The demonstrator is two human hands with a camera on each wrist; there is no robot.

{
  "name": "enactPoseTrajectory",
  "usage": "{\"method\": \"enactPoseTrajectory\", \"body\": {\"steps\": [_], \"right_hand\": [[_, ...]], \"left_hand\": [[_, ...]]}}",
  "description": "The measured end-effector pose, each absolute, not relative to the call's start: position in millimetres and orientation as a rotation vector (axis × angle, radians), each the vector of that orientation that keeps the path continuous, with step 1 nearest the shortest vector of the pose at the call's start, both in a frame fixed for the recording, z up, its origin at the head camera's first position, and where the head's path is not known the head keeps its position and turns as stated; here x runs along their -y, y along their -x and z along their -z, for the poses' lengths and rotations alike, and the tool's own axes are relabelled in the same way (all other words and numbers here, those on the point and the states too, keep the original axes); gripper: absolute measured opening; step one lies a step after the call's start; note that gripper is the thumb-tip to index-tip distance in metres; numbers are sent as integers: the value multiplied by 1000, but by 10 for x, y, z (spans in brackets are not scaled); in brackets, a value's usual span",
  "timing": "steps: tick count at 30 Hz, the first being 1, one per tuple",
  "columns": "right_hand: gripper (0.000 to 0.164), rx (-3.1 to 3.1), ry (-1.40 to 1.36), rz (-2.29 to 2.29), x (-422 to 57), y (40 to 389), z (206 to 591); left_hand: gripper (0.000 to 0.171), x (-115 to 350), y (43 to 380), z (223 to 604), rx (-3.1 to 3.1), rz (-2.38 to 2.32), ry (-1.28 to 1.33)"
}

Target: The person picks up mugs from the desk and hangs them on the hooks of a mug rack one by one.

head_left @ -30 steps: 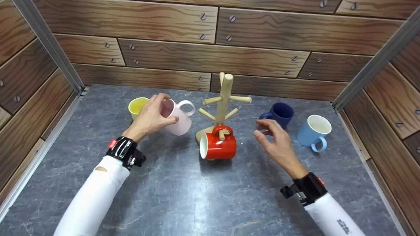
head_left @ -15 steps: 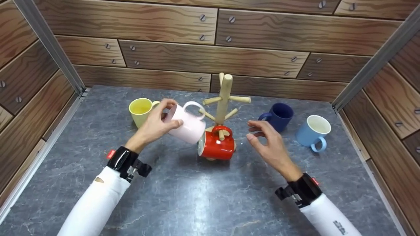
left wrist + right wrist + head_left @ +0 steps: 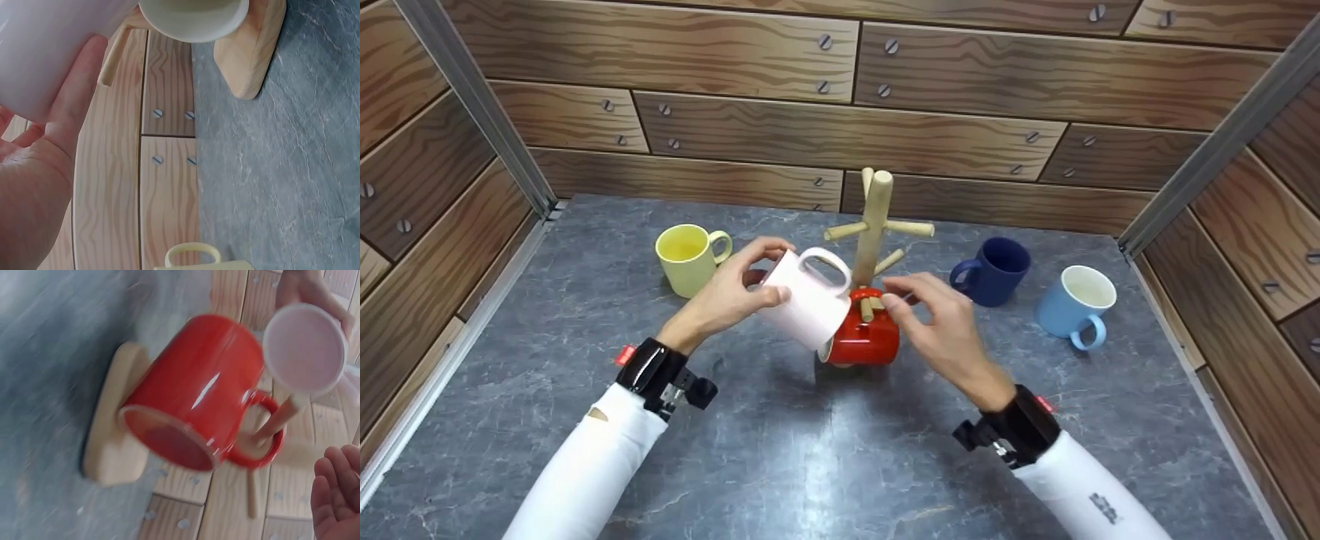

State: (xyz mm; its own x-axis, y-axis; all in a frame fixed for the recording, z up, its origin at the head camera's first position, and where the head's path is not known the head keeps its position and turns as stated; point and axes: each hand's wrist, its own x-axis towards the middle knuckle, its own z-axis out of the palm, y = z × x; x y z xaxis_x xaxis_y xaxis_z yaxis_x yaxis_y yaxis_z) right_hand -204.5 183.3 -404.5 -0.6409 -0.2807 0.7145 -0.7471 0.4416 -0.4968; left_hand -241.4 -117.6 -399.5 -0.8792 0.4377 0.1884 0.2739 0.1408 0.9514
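My left hand (image 3: 727, 296) grips a pale pink mug (image 3: 808, 304) by its rim end, thumb on the outer wall. Tilted in the air, the mug has its base toward the lower right and its handle up, in front of the wooden mug tree (image 3: 871, 244). A red mug (image 3: 864, 343) hangs sideways by its handle on a low front peg (image 3: 275, 422), partly covered by the pink one. Beside that peg in the head view is my right hand (image 3: 941, 330), holding nothing; in the right wrist view its fingers (image 3: 332, 486) are apart from the red mug.
A yellow mug (image 3: 690, 266) stands at the left, behind my left hand. On the right are a dark blue mug (image 3: 997, 274) and a light blue mug (image 3: 1076, 304). Wood-patterned walls (image 3: 735, 127) bound the grey tabletop (image 3: 780, 450).
My left hand has carried the pink mug rightward and nearer, from beside the yellow mug to the tree, tilting it more. My right hand has moved left toward the red mug.
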Motion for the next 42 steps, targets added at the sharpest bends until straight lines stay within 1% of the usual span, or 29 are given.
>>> {"method": "enactPoseTrajectory", "body": {"steps": [4,10,17,19,24,28,32,35,38,42], "right_hand": [[22,2158,-895,-1135,-1665,2027,3981],[15,2161,-886,-1119,-1478,2013,3912],[17,2176,-822,-1175,-1364,1990,3886],[16,2179,-820,-1193,-1340,1984,3869],[15,2164,-831,-1213,-1286,1995,3813],[17,2118,-838,-1198,-1248,2039,3749],[15,2082,-833,-1195,-1246,2073,3680],[13,2081,-809,-1210,-1253,2088,3642],[14,2099,-781,-1222,-1271,2110,3635],[18,2131,-741,-1210,-1309,2147,3657]], "left_hand": [[55,1151,2407,4006,-2246,-1856,-721],[59,1165,2403,4027,-2210,-1833,-782],[58,1262,2407,4034,-2069,-1854,-800],[63,1285,2410,4038,-2045,-1882,-789],[89,1292,2429,4024,-2084,-1964,-769],[93,1261,2462,3980,-2159,-2039,-760],[90,1202,2502,3933,-2198,-2112,-760],[79,1160,2525,3905,-2220,-2162,-742],[67,1113,2536,3892,-2282,-2192,-695],[59,1035,2556,3903,-2388,-2187,-611]]}}
